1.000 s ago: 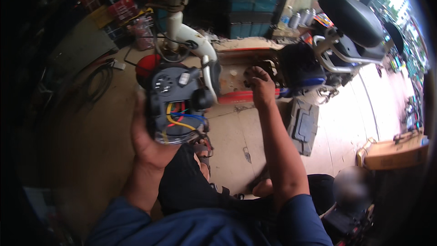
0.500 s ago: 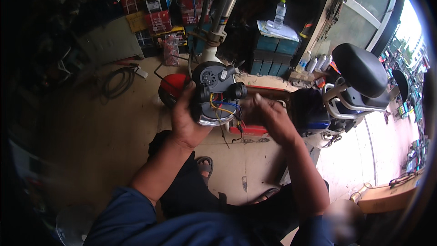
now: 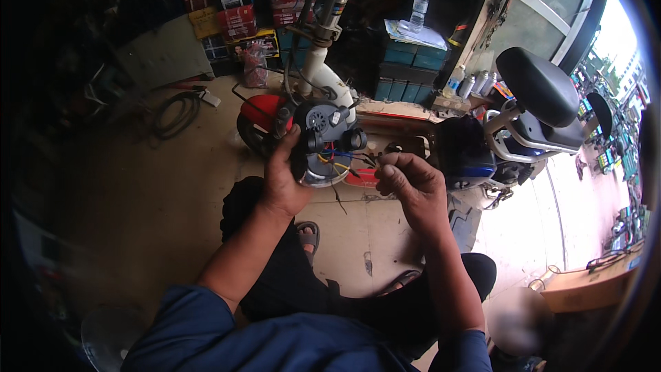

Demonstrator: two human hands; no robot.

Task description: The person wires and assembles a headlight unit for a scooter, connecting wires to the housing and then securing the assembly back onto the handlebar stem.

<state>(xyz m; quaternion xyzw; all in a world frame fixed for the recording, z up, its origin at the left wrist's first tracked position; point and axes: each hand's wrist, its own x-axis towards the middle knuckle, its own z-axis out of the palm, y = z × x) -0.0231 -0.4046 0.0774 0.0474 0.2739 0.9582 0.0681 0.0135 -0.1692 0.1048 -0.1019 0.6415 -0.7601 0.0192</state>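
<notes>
1. Far left: one grey cable coil [image 3: 159, 122] lies on the floor [image 3: 186, 193], presumably set aside to keep the working space free.
2. Left of centre: one red fender [image 3: 260, 114], just beside the work.
3. The left hand [image 3: 284, 189] is wrapped around the left and lower side of one black housing [image 3: 322, 122], thumb up; this grip probably steadies it and leaves its open side accessible.
4. Centre: the housing is held above the floor, in front of the white frame tube [image 3: 315, 69]. Coloured wires [image 3: 335, 159] trail from it towards the right (blue, yellow and red among them; the tangle prevents an exact count).
5. The right hand [image 3: 418, 189] has thumb and forefinger pinched on the wire ends, apparently for fine control.
6. Behind, right: one bottle [image 3: 418, 14] stands on papers atop stacked boxes [image 3: 407, 55].
7. Far right: one padded black seat [image 3: 539, 86], well apart from both hands.
</notes>
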